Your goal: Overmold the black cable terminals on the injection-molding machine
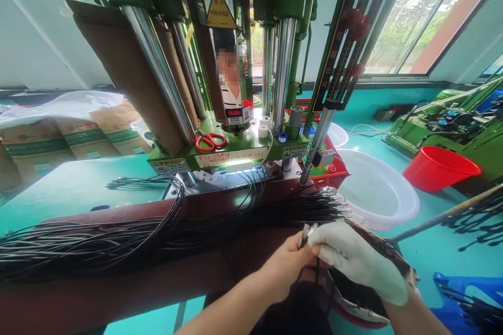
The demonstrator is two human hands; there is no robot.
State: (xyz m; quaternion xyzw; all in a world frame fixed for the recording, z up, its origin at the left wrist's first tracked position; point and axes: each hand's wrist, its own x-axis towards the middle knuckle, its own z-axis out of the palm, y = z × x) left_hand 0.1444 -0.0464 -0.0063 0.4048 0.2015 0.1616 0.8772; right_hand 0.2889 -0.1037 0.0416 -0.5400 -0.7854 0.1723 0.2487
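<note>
My bare left hand [288, 267] is closed near the front edge of the bench, its fingers pinched around a dark cable end with a small metallic piece [308, 234]. My right hand [356, 254], in a white glove, meets it from the right, with its fingers closed on the same piece. A dark strand hangs down below the fingers. Just behind both hands lies a long bundle of black cables [291, 209], its tips pointing right. Other black cables [176, 204] run over the bench edge from the press plate [220, 183].
A green press [251, 151] stands ahead, with red scissors [211, 141] on its ledge. On the right are a white tub [406, 204], a red bucket [440, 170] and a pole [444, 215] with hanging cables. Paper sacks [90, 136] stand at the left.
</note>
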